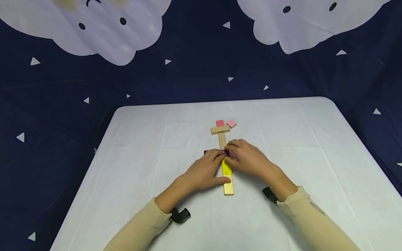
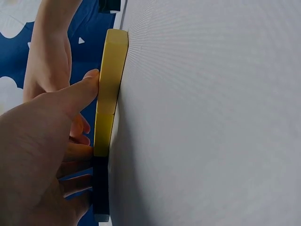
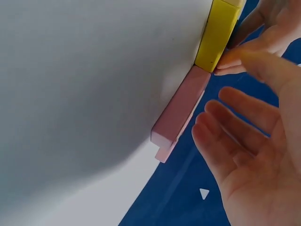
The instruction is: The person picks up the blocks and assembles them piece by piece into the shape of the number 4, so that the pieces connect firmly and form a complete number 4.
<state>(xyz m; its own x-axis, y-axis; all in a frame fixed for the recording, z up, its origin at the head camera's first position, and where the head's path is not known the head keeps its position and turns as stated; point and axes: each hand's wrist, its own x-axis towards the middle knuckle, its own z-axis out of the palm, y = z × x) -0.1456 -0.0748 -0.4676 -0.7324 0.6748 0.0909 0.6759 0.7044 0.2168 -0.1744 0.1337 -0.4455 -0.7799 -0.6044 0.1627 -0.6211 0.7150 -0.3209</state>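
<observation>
Flat blocks lie in a line on the table. Its near end is a pale yellow block [image 1: 228, 190], then a bright yellow block [image 1: 226, 168]. A dark purple block [image 1: 205, 152] crosses to the left, partly hidden under my left hand [image 1: 202, 171]. That hand's thumb touches the pale yellow block's side, its outstretched fingers resting along the purple one. My right hand [image 1: 249, 158] hovers beside a pink block [image 3: 181, 108] that meets the bright yellow block's end. Its fingers are loosely bent, the thumb by the yellow block; whether the fingertips touch the pink block is unclear.
Beyond the hands, a plain wooden block [image 1: 222, 140] continues the line. Another wooden block [image 1: 220, 130] lies crosswise at its far end. Behind that are a red-pink block [image 1: 220, 123] and a light pink block [image 1: 231, 123]. A white cloth covers the table [image 1: 141, 139].
</observation>
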